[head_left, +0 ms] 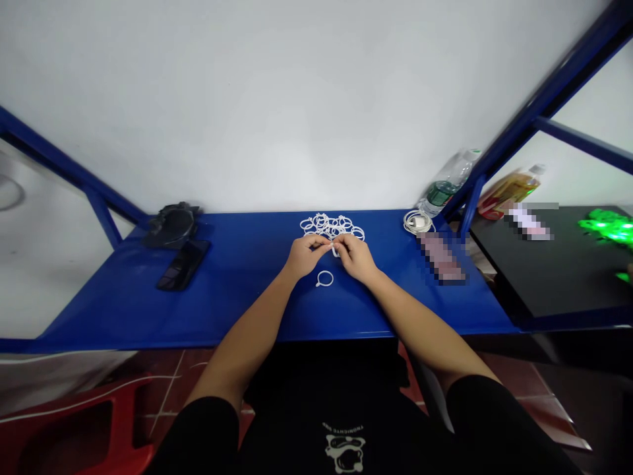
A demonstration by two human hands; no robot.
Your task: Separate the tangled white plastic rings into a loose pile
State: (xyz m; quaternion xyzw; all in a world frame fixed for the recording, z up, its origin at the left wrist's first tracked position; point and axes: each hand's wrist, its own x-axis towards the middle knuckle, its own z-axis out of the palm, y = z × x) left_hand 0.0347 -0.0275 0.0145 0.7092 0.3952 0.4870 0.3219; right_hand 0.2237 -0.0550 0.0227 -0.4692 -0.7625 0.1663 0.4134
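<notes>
Both my hands meet over the middle of the blue table. My left hand and my right hand each pinch a small white plastic ring piece held between their fingertips. Just beyond my hands lies a pile of several white rings. One single white ring lies flat on the table below my hands, nearer to me.
A black phone and a dark bundled object lie at the left. A coiled white cable with charger and a clear bottle sit at the right, by a blue frame post. A black table adjoins on the right.
</notes>
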